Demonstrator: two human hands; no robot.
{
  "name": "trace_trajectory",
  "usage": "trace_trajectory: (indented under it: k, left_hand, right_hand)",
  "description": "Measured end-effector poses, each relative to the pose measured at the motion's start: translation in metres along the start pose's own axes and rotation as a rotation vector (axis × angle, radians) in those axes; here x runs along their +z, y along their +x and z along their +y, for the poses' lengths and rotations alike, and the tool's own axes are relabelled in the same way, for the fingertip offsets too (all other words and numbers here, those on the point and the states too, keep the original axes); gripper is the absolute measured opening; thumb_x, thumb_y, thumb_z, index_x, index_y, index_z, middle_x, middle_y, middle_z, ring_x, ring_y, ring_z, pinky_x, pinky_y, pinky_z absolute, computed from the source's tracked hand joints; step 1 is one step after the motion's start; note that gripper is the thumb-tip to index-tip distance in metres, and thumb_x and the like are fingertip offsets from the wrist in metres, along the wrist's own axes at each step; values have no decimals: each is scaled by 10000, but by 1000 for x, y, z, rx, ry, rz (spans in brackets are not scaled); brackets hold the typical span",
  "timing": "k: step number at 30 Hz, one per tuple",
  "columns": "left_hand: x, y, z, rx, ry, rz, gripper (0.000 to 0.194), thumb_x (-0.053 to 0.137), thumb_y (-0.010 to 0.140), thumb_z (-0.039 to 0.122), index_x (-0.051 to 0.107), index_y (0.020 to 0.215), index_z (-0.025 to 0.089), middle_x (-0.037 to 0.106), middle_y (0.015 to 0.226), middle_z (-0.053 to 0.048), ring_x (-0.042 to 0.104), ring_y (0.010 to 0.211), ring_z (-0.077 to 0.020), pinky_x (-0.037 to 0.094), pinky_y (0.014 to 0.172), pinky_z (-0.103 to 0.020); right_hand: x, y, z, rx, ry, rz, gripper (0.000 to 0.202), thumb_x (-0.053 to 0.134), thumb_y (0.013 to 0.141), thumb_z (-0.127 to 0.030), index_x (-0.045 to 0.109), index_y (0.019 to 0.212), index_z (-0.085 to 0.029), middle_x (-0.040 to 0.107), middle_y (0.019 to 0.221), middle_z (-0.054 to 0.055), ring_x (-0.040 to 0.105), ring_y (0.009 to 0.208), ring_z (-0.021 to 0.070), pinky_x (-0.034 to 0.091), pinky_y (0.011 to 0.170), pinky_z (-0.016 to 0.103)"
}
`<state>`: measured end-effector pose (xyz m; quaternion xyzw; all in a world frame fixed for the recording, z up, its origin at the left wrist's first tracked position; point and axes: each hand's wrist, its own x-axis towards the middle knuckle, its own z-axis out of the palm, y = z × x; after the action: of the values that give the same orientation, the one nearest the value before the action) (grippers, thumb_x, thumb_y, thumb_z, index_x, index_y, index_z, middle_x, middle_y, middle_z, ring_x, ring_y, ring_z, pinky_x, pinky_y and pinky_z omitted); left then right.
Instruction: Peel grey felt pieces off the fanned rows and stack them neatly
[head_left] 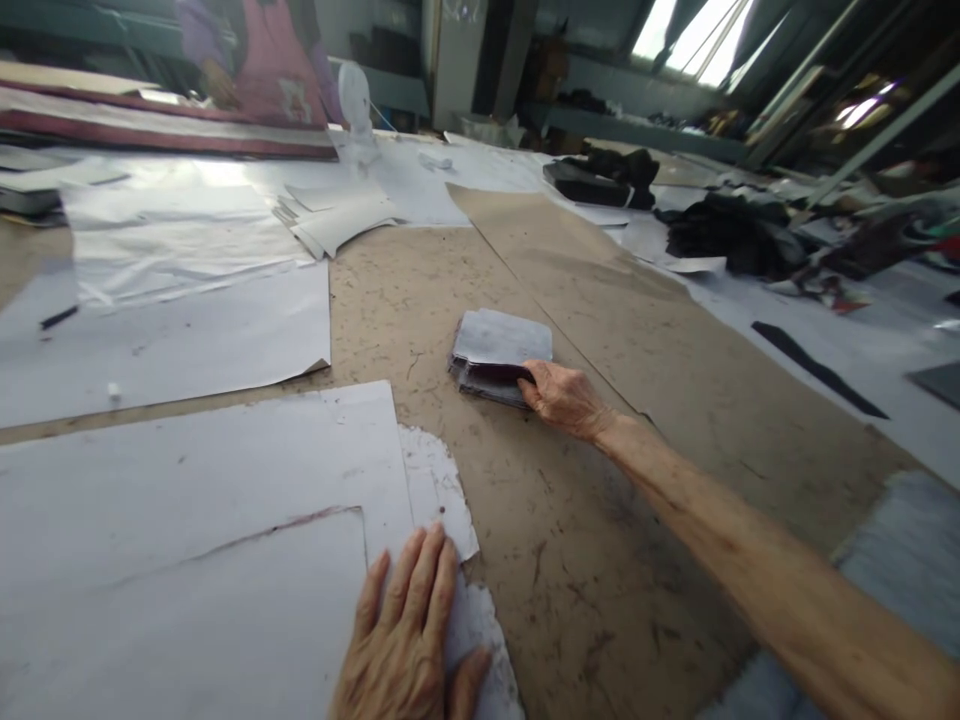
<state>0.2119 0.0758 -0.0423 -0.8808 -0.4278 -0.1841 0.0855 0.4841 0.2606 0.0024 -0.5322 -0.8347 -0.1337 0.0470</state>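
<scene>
Fingers of my right hand [561, 398] are closed round the right front corner of a small stack of grey cut fabric pieces [504, 338]. The stack rests on brown paper, and a dark gap shows between its layers on the near side. My left hand [409, 630] lies flat with its fingers stretched out on white paper sheets [300, 440] at the lower left. Torn white edges of paper [442, 470] stick out beside that hand.
Brown paper [585, 560] covers the middle of the table. White cut sheets [337, 215] lie farther back. Dark fabric bundles [727, 230] and a black strip [817, 368] are on the right. Across the table stands a person in a pink apron [277, 60] near layered fabric [165, 125].
</scene>
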Motion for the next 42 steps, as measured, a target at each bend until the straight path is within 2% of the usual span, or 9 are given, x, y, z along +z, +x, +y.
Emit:
trace_trajectory:
  k: [6,10,19,23,26,31,33,38,42]
  left_hand:
    - [2,-1,-1,-20,-21,8,669,454,813,504,412,1324,75,472,1366,-117,360,1274,-240,109,1111,-389]
    - [5,-3,-1,-20,-24,26,656,455,812,502,415,1325,94,485,1357,-106,367,1271,-235,107,1112,-386]
    - [16,-3,-3,-24,-34,117,589,472,810,455,459,1290,113,511,1334,-96,431,1226,-224,76,1127,-380]
    - [17,-5,-3,-37,-88,174,585,488,825,449,449,1297,106,528,1317,-95,459,1214,-200,31,1144,-350]
    - [14,-9,-2,-99,-279,181,570,482,855,381,367,1364,153,494,1353,-69,449,1240,-169,148,1139,-332]
    - [1,-14,-16,-512,-1210,75,502,296,908,460,447,1327,230,531,1315,-69,433,1262,-238,370,1039,-454]
    - [-8,-14,-29,-588,-1384,41,625,126,908,521,504,1287,199,614,1206,-92,478,1222,-257,390,1015,-483]
    - [-35,-39,-60,-643,-1439,97,822,-30,869,550,704,989,200,710,954,-114,522,1168,-297,359,1010,-541]
    - [-59,-73,-73,-655,-1102,218,502,292,891,560,615,1074,221,624,1131,-89,553,1089,-236,428,942,-479]
  right_hand:
    - [-9,8,-6,113,57,-96,253,538,879,-340,579,1016,-130,610,969,49,597,835,146,510,739,340]
    - [-30,19,1,274,136,-43,245,536,879,-348,583,1000,-140,614,954,37,598,827,143,506,742,343]
    - [-132,35,0,568,668,342,266,595,720,-301,645,929,-145,681,781,54,616,796,230,467,737,357]
    - [-160,16,-32,548,1107,321,415,591,695,-359,643,1056,-161,706,891,42,637,842,221,505,767,363]
    - [-163,-6,-64,566,1361,264,412,612,667,-348,669,1026,-152,709,920,75,646,845,243,517,772,396]
    - [-153,-44,-123,646,1703,135,362,649,649,-306,696,989,-191,709,957,83,653,864,252,510,814,429]
    - [-149,-56,-146,709,1896,87,354,683,617,-277,707,962,-206,709,967,78,650,890,256,501,840,433]
    - [-142,-85,-197,789,2141,-66,405,706,602,-277,705,1005,-241,704,982,78,659,891,264,497,843,428]
    - [-132,-110,-227,808,2054,-342,571,671,568,-428,628,1135,-376,714,911,33,679,817,301,536,695,436]
